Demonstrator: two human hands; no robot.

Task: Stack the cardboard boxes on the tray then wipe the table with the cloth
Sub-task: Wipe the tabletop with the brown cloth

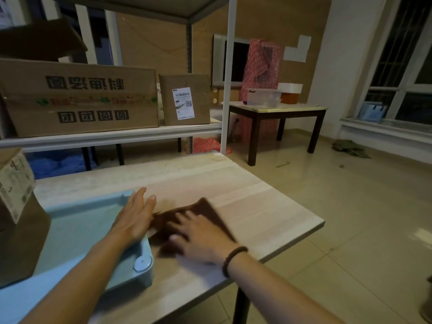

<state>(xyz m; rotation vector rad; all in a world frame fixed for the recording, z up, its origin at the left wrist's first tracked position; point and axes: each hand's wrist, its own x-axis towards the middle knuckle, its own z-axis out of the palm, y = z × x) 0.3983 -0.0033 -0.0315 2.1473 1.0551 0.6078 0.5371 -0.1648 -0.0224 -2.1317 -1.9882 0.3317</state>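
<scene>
Tray: your light blue plastic tray point(77, 220) sits at the lower left of the frame on the pale table point(257, 206); it has a raised rim and a round cap at its near right corner.
In the tray: one brown cardboard box point(18, 230) stands at the far left edge of the frame, cut off by it; the rest of the tray floor shows bare blue.
Box label: a white shipping sticker covers its upper face, the print too small to read.
Cloth: your dark brown cloth point(187, 220) lies flat on the table just right of the tray, at lower centre; its edges are blurred.
Right hand: your right hand point(201, 237) presses flat on the cloth, fingers straight and spread; a dark beaded bracelet point(231, 258) circles the wrist.
Left hand: your left hand point(135, 218) rests open over the tray's right rim, fingers straight and together, holding nothing.
Shelf: the metal shelf point(112, 136) at upper left carries a large carton point(79, 97) printed with upside-down Chinese characters and a smaller carton point(184, 99) with a white barcode label and QR code.
Far table: a dark-legged table point(278, 111) at upper right holds a clear plastic tub point(264, 97) and an orange container with a white lid point(289, 92).
</scene>
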